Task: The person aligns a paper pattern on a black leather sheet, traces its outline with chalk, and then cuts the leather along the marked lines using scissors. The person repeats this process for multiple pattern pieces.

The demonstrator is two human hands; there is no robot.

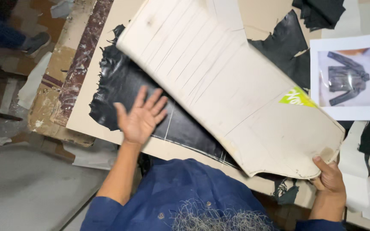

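Note:
A large cream cardboard pattern [232,85], marked with pencil lines and a green sticker, is lifted at an angle over a black leather hide [125,85]. My right hand [328,177] grips the pattern's near right corner. My left hand [141,115] hovers open, fingers spread, over the leather beside a white chalk outline [180,141] drawn on it. The pattern hides much of the hide.
The leather lies on a beige board [82,111] atop a worn table. A printed sheet picturing a dark jacket [350,77] lies at right. More black leather scraps [320,13] sit at the top. Another person's leg and shoe [31,42] stand at far left.

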